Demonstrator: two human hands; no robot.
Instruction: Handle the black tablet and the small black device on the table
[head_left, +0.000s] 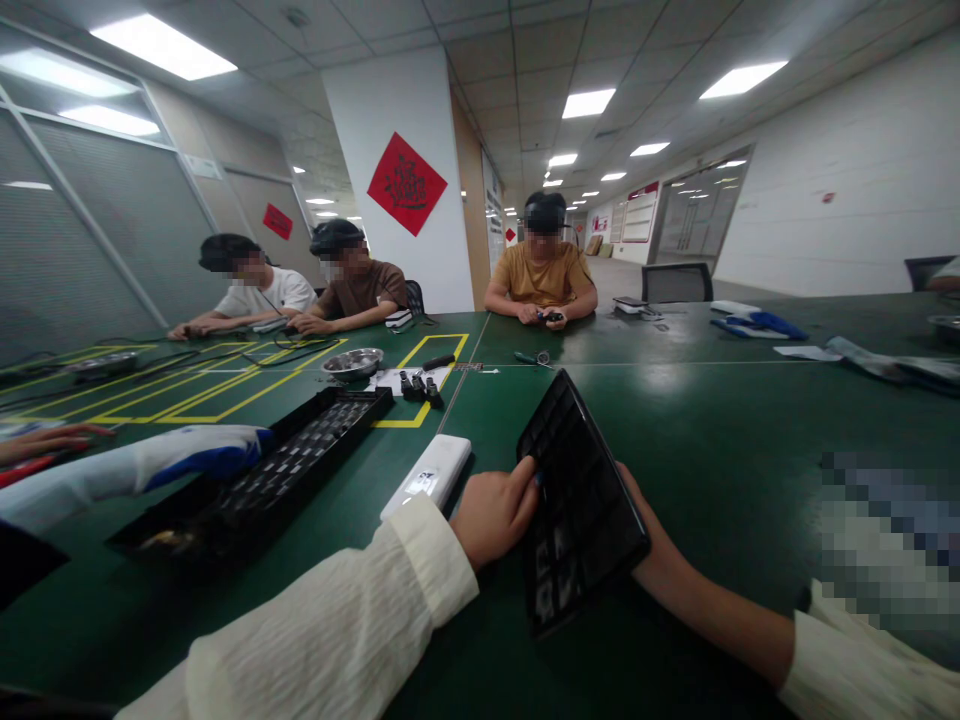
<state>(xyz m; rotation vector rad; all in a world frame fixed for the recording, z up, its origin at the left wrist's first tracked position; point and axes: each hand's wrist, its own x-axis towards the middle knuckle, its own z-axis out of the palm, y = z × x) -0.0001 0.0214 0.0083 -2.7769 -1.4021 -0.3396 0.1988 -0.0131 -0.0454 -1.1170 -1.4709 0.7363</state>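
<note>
Above the green surface (720, 450), a black compartmented tray (585, 470) is held tilted, long axis sloping away | left edge met by left hand (491, 515), fingers nearly together, pinch unclear | right edge backed by right hand (657, 552), finger closure hidden

Ceiling lights (589, 103) shine over a white pillar (401, 95), grey partition (120, 205) and green table (720, 430).

Red diamond sign (407, 184) on white pillar (394, 90), label (421, 482) on white device (451, 455), neither legible
</note>
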